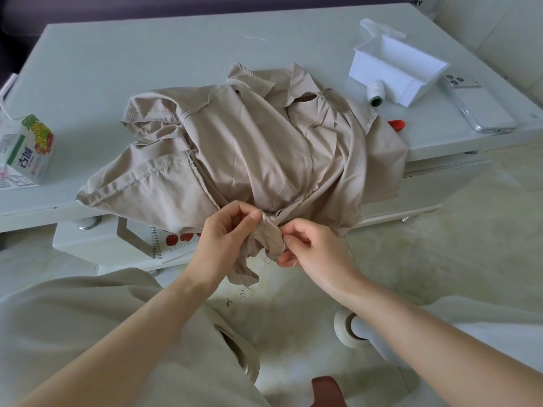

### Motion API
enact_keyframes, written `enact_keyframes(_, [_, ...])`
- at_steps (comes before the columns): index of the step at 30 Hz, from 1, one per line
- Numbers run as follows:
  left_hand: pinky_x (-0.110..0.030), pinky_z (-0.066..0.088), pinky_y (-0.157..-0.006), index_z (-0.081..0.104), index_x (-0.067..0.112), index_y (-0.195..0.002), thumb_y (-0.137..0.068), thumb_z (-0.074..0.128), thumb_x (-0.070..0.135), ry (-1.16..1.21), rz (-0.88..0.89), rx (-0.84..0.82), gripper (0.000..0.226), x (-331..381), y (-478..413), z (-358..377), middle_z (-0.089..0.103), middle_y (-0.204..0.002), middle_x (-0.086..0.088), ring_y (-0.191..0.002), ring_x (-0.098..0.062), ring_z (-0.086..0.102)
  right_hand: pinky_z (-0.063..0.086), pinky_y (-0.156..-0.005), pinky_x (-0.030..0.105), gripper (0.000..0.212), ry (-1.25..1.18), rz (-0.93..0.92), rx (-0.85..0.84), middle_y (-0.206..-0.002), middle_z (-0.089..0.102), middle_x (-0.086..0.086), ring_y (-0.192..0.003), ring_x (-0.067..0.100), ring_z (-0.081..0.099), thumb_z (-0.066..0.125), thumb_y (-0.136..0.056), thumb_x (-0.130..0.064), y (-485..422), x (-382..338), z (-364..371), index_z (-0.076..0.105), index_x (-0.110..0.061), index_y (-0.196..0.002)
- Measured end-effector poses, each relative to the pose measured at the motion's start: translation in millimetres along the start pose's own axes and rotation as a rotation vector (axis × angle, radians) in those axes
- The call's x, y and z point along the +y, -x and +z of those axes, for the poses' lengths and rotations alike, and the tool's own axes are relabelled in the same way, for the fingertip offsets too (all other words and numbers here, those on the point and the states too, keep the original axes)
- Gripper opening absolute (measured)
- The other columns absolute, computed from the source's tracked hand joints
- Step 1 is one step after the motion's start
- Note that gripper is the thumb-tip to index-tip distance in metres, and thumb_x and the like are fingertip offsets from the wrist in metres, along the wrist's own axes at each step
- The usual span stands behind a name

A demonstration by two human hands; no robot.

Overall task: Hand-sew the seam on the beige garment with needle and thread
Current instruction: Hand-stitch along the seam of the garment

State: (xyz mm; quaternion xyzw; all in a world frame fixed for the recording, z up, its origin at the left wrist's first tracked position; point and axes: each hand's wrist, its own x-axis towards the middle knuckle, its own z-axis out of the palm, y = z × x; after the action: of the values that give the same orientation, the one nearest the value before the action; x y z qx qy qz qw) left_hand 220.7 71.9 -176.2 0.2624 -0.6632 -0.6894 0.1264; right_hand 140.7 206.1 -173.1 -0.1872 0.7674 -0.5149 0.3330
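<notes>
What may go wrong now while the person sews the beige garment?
1. The right hand pinches the beige garment close beside the left hand; the needle is too small to see, so a prick is possible.
2. Loose thread loops below the hands and may knot.
3. Pulling may drag the garment off the table.

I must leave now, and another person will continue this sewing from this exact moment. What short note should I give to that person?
The left hand pinches the hanging edge of the beige garment, in front of the table.
The right hand pinches the same edge from the other side; the needle is too small to see.
Most of the garment lies bunched on the table; the thread spool is beside the white box, far right.
Done: loose thread hangs at the pinched edge, so sewing seems started.
Left: finish the seam; how much remains I cannot tell.
</notes>
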Motion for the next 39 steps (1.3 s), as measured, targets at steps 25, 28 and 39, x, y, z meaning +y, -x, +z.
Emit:
enact_keyframes(25, [-0.038,0.046,-0.062,0.059,0.010,-0.080,-0.091,0.055,0.020,0.047,-0.023,-0.015,0.015,5.5,1.3,0.7,0.057,-0.068,-0.015,-0.063,-0.031,0.049,0.053,-0.063,0.018,0.024,-0.109,-0.061,-0.101,-0.067,0.055,0.006,-0.058,0.008,0.054,0.043,-0.096,0.003,0.4,-0.9,-2.5,0.059,-0.008,-0.082])
enact_keyframes(28, [-0.041,0.044,-0.064,0.060,0.010,-0.080,-0.085,0.058,0.027,0.036,-0.027,-0.038,0.018,6.5,2.0,1.3,0.056,-0.067,-0.017,-0.062,-0.030,0.048,0.055,-0.066,0.022,0.027,-0.137,-0.101,-0.136,-0.062,0.053,0.001,-0.054,0.005,0.051,0.044,-0.096,0.004,0.5,-3.5,-3.3,0.059,-0.011,-0.079])
enact_keyframes(39, [-0.028,0.042,-0.057,0.063,0.007,-0.081,-0.092,0.056,0.020,-0.070,-0.045,-0.126,0.019,0.9,0.2,2.7,0.058,-0.066,-0.016,-0.062,-0.025,0.048,0.057,-0.079,0.030,0.030,-0.128,-0.133,-0.141,-0.059,0.061,-0.011,-0.057,0.004,0.053,0.046,-0.096,0.002,4.2,-0.4,-6.6,0.063,-0.018,-0.080])
